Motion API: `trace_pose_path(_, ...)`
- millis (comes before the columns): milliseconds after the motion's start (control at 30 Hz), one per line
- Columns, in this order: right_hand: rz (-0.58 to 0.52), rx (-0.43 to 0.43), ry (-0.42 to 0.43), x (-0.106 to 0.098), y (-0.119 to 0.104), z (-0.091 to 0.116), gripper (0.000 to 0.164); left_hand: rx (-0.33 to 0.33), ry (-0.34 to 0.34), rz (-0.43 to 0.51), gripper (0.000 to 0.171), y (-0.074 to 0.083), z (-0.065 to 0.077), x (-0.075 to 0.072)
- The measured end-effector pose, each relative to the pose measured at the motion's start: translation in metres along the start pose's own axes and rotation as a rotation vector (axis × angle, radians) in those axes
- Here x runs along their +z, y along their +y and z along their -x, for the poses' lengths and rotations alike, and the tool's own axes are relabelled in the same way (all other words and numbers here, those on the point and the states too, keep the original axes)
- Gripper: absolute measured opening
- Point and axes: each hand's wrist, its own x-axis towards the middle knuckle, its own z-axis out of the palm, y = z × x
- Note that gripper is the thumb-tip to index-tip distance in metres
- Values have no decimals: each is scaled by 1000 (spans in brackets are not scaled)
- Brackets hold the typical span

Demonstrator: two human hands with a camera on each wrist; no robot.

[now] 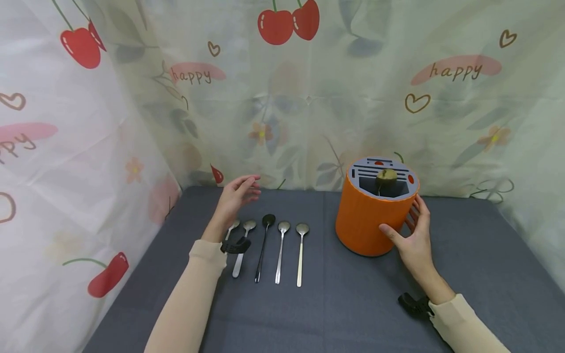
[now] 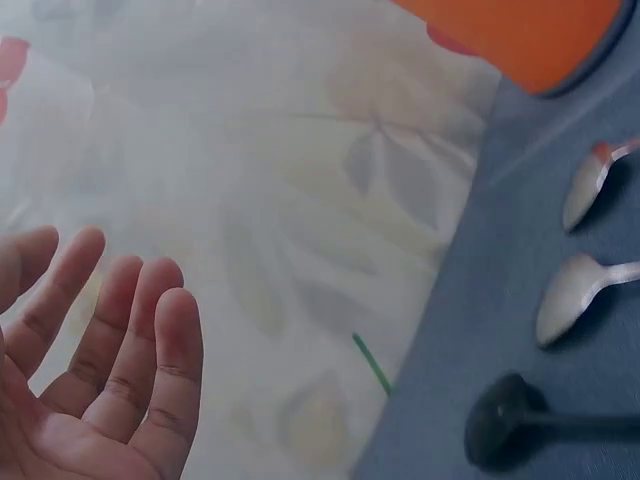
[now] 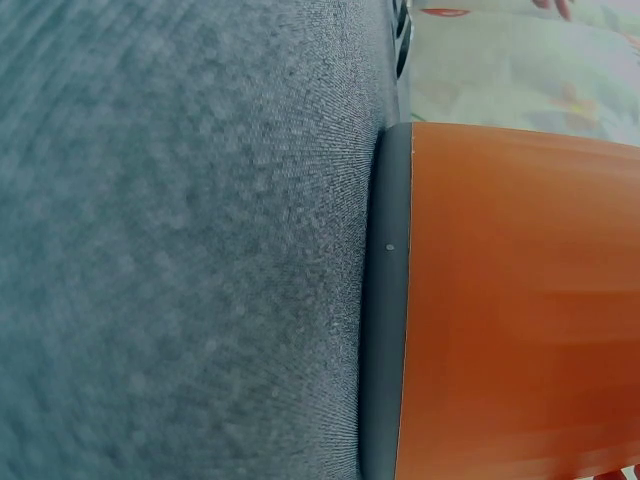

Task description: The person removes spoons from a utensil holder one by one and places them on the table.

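Note:
My right hand [image 1: 417,245] holds the orange cylindrical holder [image 1: 368,220] by its right side, thumb at the front and fingers wrapped toward the back. Grey slots top the holder, and one gold-coloured spoon [image 1: 387,175] stands head up in its large opening. In the right wrist view the holder's dark base [image 3: 388,300] meets the cloth. Relaxed and with nothing in it, my left hand [image 1: 234,198] hovers beyond the left end of a row of several spoons. Among these are a black spoon [image 1: 265,245], a silver spoon [image 1: 281,250] and a pale-handled spoon [image 1: 301,250]. My left wrist partly covers the leftmost ones.
A dark grey cloth [image 1: 353,304] covers the table. Behind it hangs a printed curtain [image 1: 309,122] with cherries and hearts, and another curtain side [image 1: 57,171] closes off the left.

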Motion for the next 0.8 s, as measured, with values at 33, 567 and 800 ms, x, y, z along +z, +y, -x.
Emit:
trace_pose_path(33,0,2,-1,0,0,0,101,5,-9,3,45,2,-1,2)
trace_pose_path(567,-4,-2,-1,-1,1,-1,102,84,-82,48,38,22,-14,41)
trace_pose_path(800,-5,-10,3,0,0,-1,102,121,-129,86,34,33,-16,62)
